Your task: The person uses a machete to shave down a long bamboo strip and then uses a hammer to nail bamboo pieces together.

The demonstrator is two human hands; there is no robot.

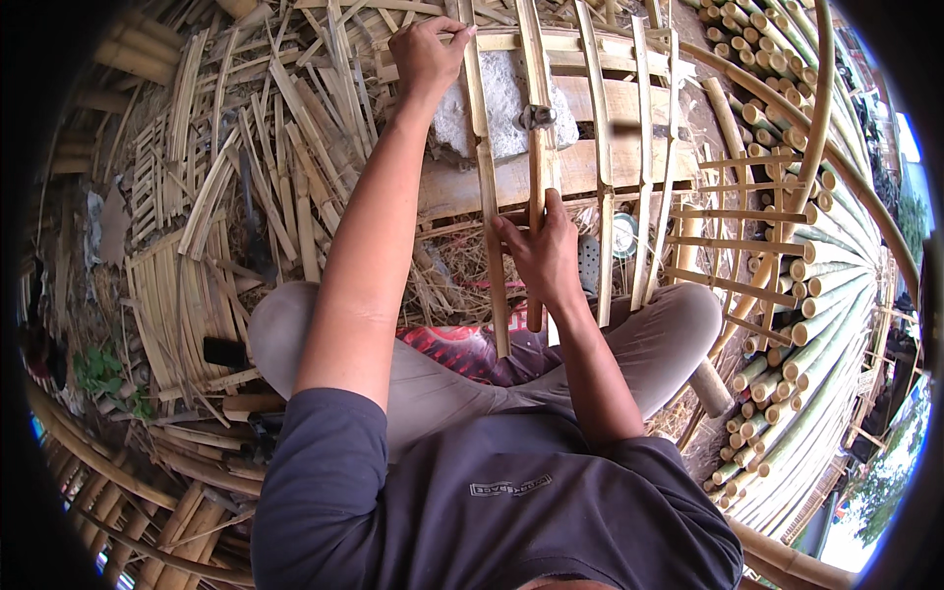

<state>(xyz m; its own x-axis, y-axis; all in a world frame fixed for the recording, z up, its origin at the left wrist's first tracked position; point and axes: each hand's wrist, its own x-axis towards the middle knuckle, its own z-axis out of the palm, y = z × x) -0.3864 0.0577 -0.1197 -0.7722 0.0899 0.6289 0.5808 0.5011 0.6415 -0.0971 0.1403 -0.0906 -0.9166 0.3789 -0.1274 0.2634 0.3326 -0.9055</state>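
Observation:
My left hand (428,61) reaches far forward, its fingertips pinched at the edge of a long split-bamboo strip (482,157). That strip runs back toward my lap. Closer in, my right hand (544,251) is closed round the wooden handle of a hammer (537,172), its fingertips by the same strip. The hammer's small metal head (538,117) points away from me, over another bamboo strip (531,49). More strips (597,88) lie roughly parallel to the right, across bamboo crosspieces. Under them sit a pale stone block (506,133) and wooden planks (629,162).
Loose split bamboo (285,167) covers the ground at left. A dark flat object (224,352) lies beside my left knee. Stacked bamboo poles (816,344) and a slatted bamboo frame (737,246) stand at right. A round whitish thing (625,236) is near my right knee.

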